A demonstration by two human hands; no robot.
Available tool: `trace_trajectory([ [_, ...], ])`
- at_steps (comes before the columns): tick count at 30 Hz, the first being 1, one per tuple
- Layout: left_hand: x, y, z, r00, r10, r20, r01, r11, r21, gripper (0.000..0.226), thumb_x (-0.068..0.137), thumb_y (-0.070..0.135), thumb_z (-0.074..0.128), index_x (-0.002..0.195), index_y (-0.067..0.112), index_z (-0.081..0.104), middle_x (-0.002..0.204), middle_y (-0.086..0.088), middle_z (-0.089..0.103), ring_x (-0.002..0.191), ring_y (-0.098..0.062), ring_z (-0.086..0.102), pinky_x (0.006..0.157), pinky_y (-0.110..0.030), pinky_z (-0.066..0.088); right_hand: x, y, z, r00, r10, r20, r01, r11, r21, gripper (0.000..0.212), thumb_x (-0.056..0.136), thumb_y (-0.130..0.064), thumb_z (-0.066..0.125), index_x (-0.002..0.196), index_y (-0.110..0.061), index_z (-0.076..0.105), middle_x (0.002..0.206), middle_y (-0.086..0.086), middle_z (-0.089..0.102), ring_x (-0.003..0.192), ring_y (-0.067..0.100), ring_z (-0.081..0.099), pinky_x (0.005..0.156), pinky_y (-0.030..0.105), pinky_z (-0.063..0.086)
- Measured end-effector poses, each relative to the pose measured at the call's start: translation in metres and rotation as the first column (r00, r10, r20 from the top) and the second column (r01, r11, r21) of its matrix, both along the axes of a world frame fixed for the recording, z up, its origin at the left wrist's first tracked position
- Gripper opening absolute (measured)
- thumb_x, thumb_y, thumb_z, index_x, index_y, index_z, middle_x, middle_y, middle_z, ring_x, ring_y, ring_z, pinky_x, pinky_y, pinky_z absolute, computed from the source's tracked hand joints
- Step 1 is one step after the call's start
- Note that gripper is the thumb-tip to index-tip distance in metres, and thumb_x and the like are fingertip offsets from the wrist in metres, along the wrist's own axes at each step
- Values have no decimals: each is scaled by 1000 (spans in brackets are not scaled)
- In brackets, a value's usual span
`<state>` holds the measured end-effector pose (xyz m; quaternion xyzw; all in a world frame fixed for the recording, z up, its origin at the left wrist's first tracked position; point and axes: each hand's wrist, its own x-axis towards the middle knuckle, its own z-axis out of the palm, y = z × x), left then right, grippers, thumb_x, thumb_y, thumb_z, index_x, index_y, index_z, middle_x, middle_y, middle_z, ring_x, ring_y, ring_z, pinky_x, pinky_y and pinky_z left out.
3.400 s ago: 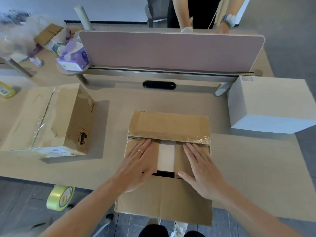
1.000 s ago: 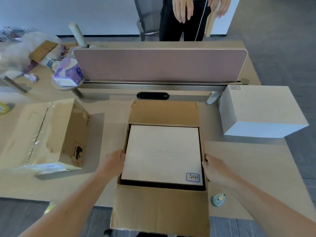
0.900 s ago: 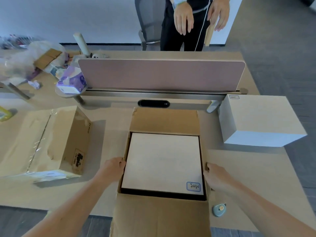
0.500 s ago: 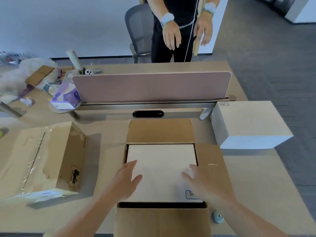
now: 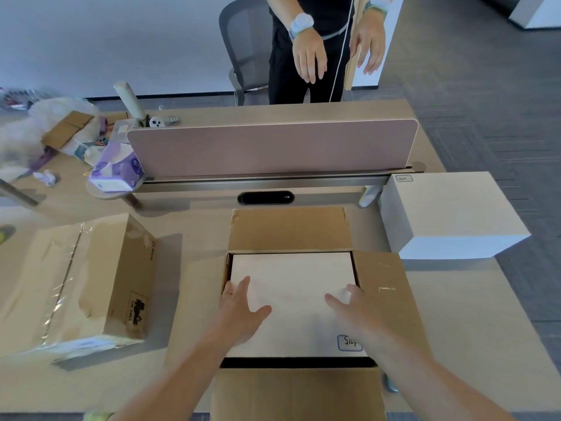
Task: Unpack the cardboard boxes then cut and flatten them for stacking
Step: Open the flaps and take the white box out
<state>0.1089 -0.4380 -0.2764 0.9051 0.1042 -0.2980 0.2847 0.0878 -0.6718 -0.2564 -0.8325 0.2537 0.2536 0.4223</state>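
1. Open cardboard box (image 5: 385,299) sits at the near middle of the desk (image 5: 473,299), all four flaps folded out; the near flap hangs over the desk edge.
2. White inner box (image 5: 291,275) is inside it and fills the opening almost wall to wall.
3. Left hand (image 5: 239,311): palm down over the left part of the white lid, fingers straight and spread, gripping nothing.
4. Right hand (image 5: 358,314): same pose over the near-right part, nothing gripped. Cannot tell whether either palm touches the lid.
5. Taped cardboard box (image 5: 91,284) lies at the left, sealed.
6. Second white box (image 5: 449,211) stands at the far right, clear of the open one.
7. Pink divider (image 5: 273,147) runs across the far side, with a tissue pack (image 5: 117,171) at its left end.
8. Another person (image 5: 328,10) stands beyond the desk.
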Motion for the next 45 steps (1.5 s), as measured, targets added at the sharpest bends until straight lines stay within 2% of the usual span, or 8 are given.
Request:
trace_trajectory([
  [6,2,1,-5,1000,13,9,-13,999,32,100,87,51,72,162,35,8,168,-9,6,156,-24,11,121,-40,24,1,-5,-7,995,-98,3,98,995,16,78,91,-39,69,154,-19,27,145,1,44,123,22,52,93,30,41],
  [10,6,7,-3,997,63,46,-64,998,24,96,86,43,77,161,31,17,160,-7,29,147,-24,29,112,-33,31,1,-8,-11,987,-163,-6,163,983,89,77,88,-36,74,151,-26,29,121,-2,46,81,8,52,69,27,45],
  [17,13,10,5,993,107,49,-108,994,27,80,85,38,79,149,34,30,120,-2,37,83,-8,47,64,-24,37,1,-9,-17,993,-108,39,108,994,12,82,82,-35,78,149,-27,32,141,4,45,113,20,55,92,31,44],
  [21,17,14,4,993,105,56,-107,994,37,77,86,39,77,147,35,31,117,-1,37,74,-3,42,55,-18,32,-3,-3,-20,1000,-7,27,7,1000,0,85,84,-38,75,153,-30,25,150,3,33,127,22,47,94,29,40],
  [29,5,13,-4,988,-151,-10,151,975,163,114,77,49,80,159,42,2,133,-8,37,102,-18,52,86,-29,49,-7,-2,-29,997,50,55,-50,999,-10,94,83,-37,77,156,-34,18,156,0,29,141,20,36,105,33,36],
  [36,5,22,-12,978,-205,25,200,970,137,128,64,46,90,159,44,4,117,-1,35,107,-17,41,83,-26,42,-4,-9,-30,990,141,29,-139,988,-70,94,75,-40,82,148,-40,23,131,3,38,91,10,47,69,22,39],
  [41,9,16,-12,970,-244,-17,243,954,177,134,63,48,90,158,47,-4,121,-7,39,104,-21,50,86,-32,53,-14,-2,-42,982,186,21,-184,980,-75,126,69,-47,87,158,-42,-3,152,2,20,139,23,35,101,34,40],
  [45,12,12,-15,974,-225,-38,228,950,215,141,59,47,92,157,50,-9,135,-17,37,103,-26,55,87,-34,53,-15,0,-48,981,189,47,-183,977,-112,130,70,-43,87,158,-43,-10,155,-1,17,143,23,31,89,30,44],
])
